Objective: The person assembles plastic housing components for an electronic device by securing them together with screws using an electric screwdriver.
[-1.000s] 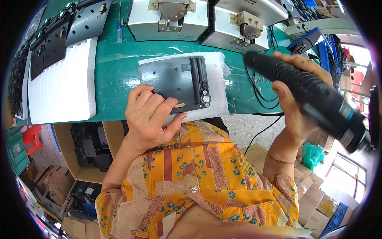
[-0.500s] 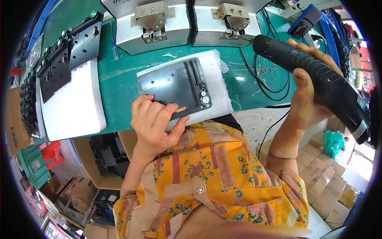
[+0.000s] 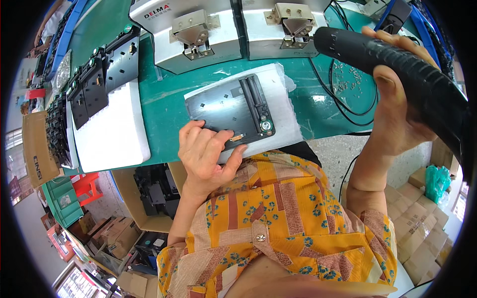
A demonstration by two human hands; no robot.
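Observation:
A flat black plastic panel (image 3: 213, 107), with a raised ribbed strip and a small round greenish part at its right end, lies on a white foam sheet (image 3: 288, 121). My left hand (image 3: 206, 151) holds the panel at its near left edge, fingers bent over the top and thumb by the near edge, beside a small copper-coloured piece (image 3: 237, 138). Raised at the right, my right hand (image 3: 395, 107) is wrapped round a thick black electric screwdriver (image 3: 367, 47). Its tip end points left, close beside the metal mechanism of the right silver screw feeder (image 3: 278, 42).
Another silver feeder (image 3: 171, 49) stands to the left. Several similar black panels (image 3: 121, 62) lean along a white foam block (image 3: 117, 134) at the left. Loose screws (image 3: 348, 79) and a black cable (image 3: 325, 92) lie on the green mat. Below sits a carton (image 3: 130, 198) of black parts.
The whole view has shifted slightly. My right hand has carried the electric screwdriver left and away from me, nearer the right feeder's mechanism. My left hand stays on the panel.

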